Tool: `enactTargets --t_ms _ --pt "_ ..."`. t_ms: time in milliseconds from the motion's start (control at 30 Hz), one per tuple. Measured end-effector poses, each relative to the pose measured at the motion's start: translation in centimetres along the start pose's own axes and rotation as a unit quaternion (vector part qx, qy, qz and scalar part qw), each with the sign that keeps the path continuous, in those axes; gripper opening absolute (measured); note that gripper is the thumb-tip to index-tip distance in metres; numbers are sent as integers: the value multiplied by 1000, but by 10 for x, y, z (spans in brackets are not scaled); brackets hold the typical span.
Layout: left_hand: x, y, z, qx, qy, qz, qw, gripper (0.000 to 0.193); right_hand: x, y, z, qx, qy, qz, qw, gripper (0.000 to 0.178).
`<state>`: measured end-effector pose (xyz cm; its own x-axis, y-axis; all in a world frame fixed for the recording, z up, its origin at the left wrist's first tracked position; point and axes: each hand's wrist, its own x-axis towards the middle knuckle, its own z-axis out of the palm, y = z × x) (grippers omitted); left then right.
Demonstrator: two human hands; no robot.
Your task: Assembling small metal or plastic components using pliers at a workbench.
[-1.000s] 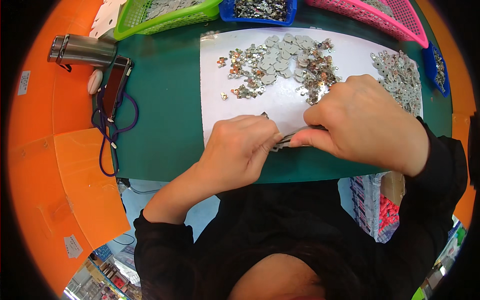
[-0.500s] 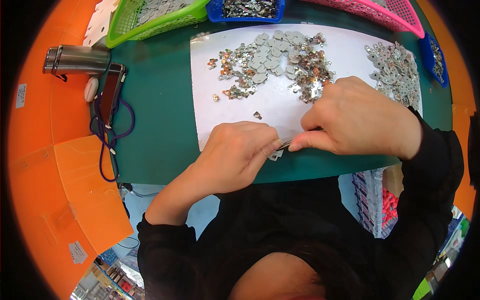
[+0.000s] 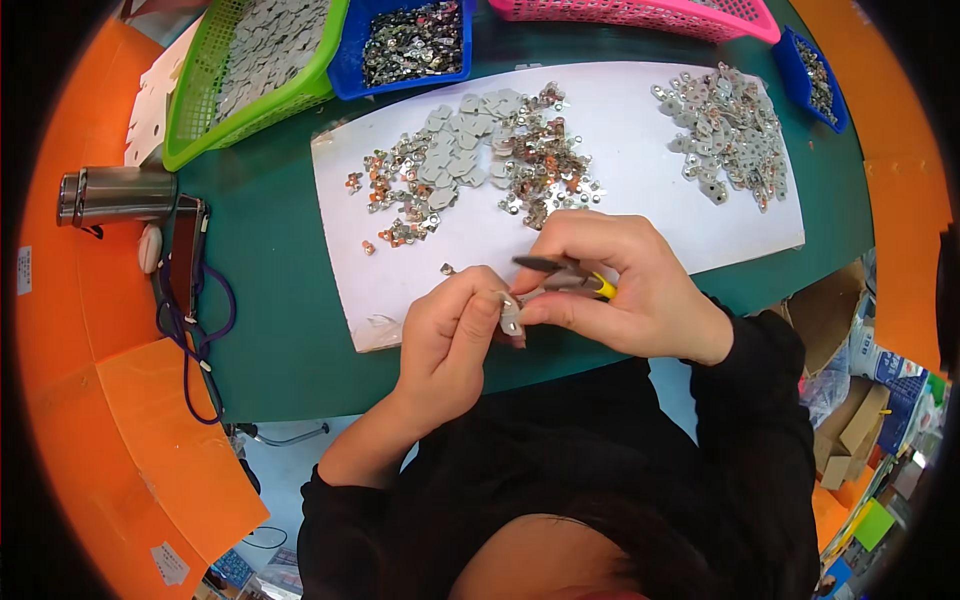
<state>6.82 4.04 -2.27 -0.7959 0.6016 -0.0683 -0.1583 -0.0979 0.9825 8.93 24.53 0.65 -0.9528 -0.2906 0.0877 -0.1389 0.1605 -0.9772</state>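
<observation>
My left hand [image 3: 455, 335] is closed, with thumb and fingers pinching a small flat grey metal plate [image 3: 511, 316] that has holes in it. Against the plate's other edge press the fingertips of my right hand [image 3: 625, 290]. A metal tool with a yellow handle [image 3: 604, 285] and a dark tip lies in the grip of that same hand; its exact kind is hard to make out. Just beyond the left hand, a single small metal clip [image 3: 447, 269] rests on the white sheet [image 3: 620, 130].
Grey plates [image 3: 455, 150] lie between piles of small metal clips [image 3: 545, 165]; assembled-looking pieces [image 3: 735, 140] are heaped at right. Behind stand a green basket [image 3: 180, 130], blue bins [image 3: 345, 70] [image 3: 795, 60] and a pink basket [image 3: 610, 18]. A steel cup [image 3: 125, 195] and phone [image 3: 186, 245] sit left.
Both hands have turned over, bringing the plate and the yellow-handled tool into sight. The right hand has shifted left, and the whole view has swung so the bins at the back show more.
</observation>
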Motion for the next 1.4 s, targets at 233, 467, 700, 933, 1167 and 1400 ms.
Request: enactTargets --t_ms 233,467,700,933,1167,1400 --pt "5 -9 8 -107 -38 -20 993 33 -12 7 9 214 53 96 971 10" --pt "15 1 12 -199 -46 -93 974 40 -6 9 12 110 115 12 987 11" --pt "17 -3 4 -293 -78 -136 943 39 -4 11 11 -18 127 -36 991 14" --pt "14 5 11 -203 46 -32 978 30 0 14 10 -188 170 -88 963 17" --pt "11 -7 -5 -153 33 -4 988 41 3 11 12 -239 174 -124 947 20" --pt "11 -5 -6 -138 40 -10 990 39 3 11 12 -249 171 -122 945 21"
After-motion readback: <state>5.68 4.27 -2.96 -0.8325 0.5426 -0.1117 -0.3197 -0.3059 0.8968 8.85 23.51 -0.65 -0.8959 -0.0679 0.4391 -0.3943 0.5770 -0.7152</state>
